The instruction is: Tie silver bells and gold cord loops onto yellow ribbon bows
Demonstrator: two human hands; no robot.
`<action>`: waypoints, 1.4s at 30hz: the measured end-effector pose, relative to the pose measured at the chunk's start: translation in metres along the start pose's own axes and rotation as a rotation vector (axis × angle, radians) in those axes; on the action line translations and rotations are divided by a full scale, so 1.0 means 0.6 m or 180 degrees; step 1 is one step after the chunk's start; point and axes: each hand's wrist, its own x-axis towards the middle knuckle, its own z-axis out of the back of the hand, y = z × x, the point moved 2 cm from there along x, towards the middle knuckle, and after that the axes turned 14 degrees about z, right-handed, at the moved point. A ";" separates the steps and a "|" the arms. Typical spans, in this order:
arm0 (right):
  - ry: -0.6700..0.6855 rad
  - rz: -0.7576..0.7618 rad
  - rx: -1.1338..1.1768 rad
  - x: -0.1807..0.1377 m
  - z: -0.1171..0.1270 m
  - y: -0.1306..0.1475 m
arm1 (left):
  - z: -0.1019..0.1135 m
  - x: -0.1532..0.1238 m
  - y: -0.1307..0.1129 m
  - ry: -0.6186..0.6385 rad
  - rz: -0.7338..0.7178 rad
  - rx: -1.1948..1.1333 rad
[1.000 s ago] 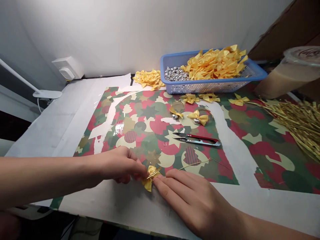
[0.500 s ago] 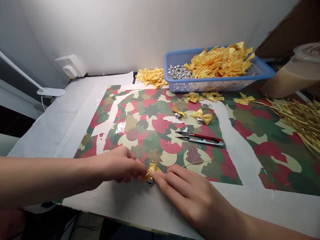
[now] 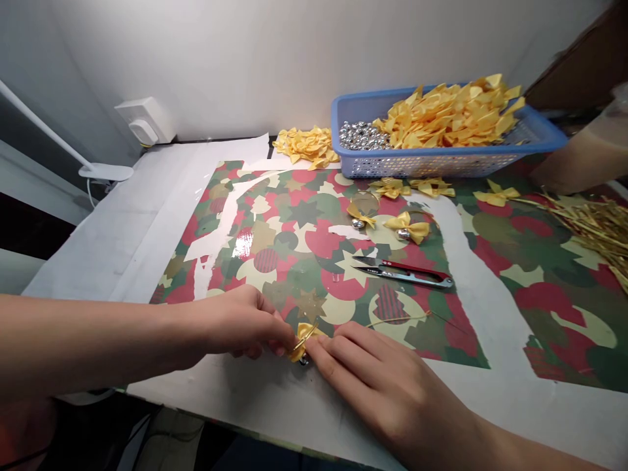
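A small yellow ribbon bow lies at the front edge of the patterned sheet, with a silver bell below it and a thin gold strand across it. My left hand is closed, thumb and index finger pinching the bow's left side. From the right, my right hand grips the bow's other side with its fingertips; its thumb is hidden. Just beyond that hand, a yellow thread with a needle lies on the sheet. Thread snips rest farther back.
A blue basket holds yellow bows and silver bells at the back. Two bows with bells and loose bows lie before it. Gold strands and a cup are at right, a bow pile by the wall.
The view has shifted slightly, so the things on the table sit a little farther right. Both hands stay at the bow, and the gold strand on it has tilted slightly.
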 end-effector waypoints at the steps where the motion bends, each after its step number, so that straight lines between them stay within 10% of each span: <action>1: 0.0004 0.0001 0.0018 0.000 0.000 0.000 | 0.000 -0.001 0.000 -0.0009 0.0000 0.0004; 9: -0.0067 -0.0041 0.0242 -0.002 0.004 -0.006 | 0.001 -0.001 -0.004 0.0142 -0.0015 0.0017; 19: 0.0239 -0.2062 0.2083 0.008 0.022 -0.056 | -0.002 -0.003 0.005 0.0231 -0.0190 -0.0086; 24: 0.0762 -0.2023 0.2262 0.042 0.020 -0.108 | -0.003 -0.001 0.011 0.0409 -0.0605 0.0097; 33: 0.2171 -0.0511 0.2232 0.101 0.012 -0.112 | -0.002 -0.032 0.041 -0.0006 -0.1216 0.0795; 42: 0.1832 -0.0979 0.2569 0.077 0.014 -0.103 | 0.027 -0.066 0.024 -0.0415 -0.1691 0.1336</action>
